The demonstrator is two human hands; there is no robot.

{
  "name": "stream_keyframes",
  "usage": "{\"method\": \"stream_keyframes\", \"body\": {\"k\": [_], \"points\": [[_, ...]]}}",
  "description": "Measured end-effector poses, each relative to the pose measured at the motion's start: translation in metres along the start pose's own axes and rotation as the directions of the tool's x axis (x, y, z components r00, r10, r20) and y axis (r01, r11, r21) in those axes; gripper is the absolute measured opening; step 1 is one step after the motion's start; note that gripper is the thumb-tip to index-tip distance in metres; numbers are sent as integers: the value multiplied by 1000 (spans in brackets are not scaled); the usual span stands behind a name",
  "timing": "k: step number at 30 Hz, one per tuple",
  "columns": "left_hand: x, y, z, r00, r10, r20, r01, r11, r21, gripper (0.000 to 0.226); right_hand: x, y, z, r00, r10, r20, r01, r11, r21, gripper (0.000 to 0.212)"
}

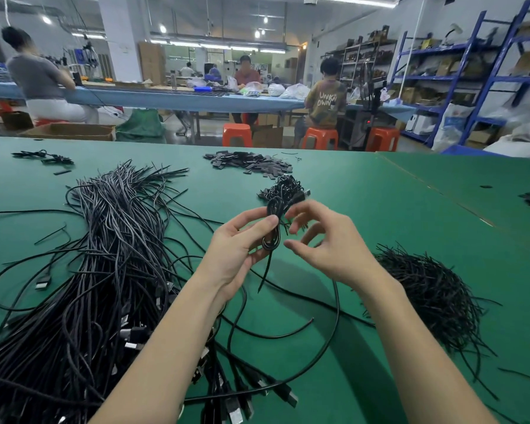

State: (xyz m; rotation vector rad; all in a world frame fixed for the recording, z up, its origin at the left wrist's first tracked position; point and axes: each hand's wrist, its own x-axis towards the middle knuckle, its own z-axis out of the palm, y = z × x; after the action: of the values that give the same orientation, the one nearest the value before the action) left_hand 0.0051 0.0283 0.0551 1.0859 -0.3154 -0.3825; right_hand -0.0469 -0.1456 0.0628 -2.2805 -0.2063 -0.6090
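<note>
My left hand point(237, 244) grips a small coil of black cable point(272, 229) between thumb and fingers, above the green table point(395, 228). One loose end of the cable hangs down from the coil. My right hand point(325, 240) hovers just right of the coil with its fingers loosely curled; whether they touch a thin tie at the coil I cannot tell. A large bundle of long black cables point(104, 270) lies to the left, their plugs near my left forearm.
A heap of black twist ties point(432, 289) lies at the right. A pile of finished coils point(285, 188) sits behind my hands, and small flat black pieces point(248, 162) farther back. Other people sit at a blue bench beyond the table's far edge, near orange stools.
</note>
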Motion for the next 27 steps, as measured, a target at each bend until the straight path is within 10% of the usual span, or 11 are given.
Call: {"method": "stream_keyframes", "body": {"k": [7, 11, 13, 15, 16, 17, 19, 22, 27], "points": [[2, 1, -2, 1000, -29, -8, 29, 999, -25, 34, -1, 1, 2, 932, -310, -185, 283, 946, -159, 11], [1, 0, -1, 1000, 2, 21, -1, 1000, -19, 34, 1, -6, 7, 987, 90, -135, -41, 943, 330, 12], [1, 0, 1, 998, 35, 45, -34, 999, -9, 34, 2, -11, 7, 886, 405, 228, -438, 564, 700, 14], [1, 0, 2, 997, 54, 56, -54, 999, 1, 33, 2, -13, 9, 695, 434, 573, -629, -17, 777, 14], [0, 0, 2, 997, 56, 47, -56, 998, 3, 32, 1, -14, 11, 661, 416, 624, -636, -131, 761, 15], [0, 0, 1, 998, 53, 30, -53, 999, 6, 31, 2, -13, 13, 670, 422, 611, -638, -92, 764, 16], [1, 0, -2, 999, 37, -13, -37, 999, 4, 27, 2, -10, 16, 819, 459, 344, -536, 399, 744, 18], [3, 1, -6, 999, 7, -48, -9, 999, -33, 20, 0, -3, 13, 983, 82, -164, -31, 957, 289, 24], [3, 2, -3, 999, -17, -38, 16, 999, -34, 19, -1, 2, 12, 915, -337, -221, 275, 924, -267, 18]]}}
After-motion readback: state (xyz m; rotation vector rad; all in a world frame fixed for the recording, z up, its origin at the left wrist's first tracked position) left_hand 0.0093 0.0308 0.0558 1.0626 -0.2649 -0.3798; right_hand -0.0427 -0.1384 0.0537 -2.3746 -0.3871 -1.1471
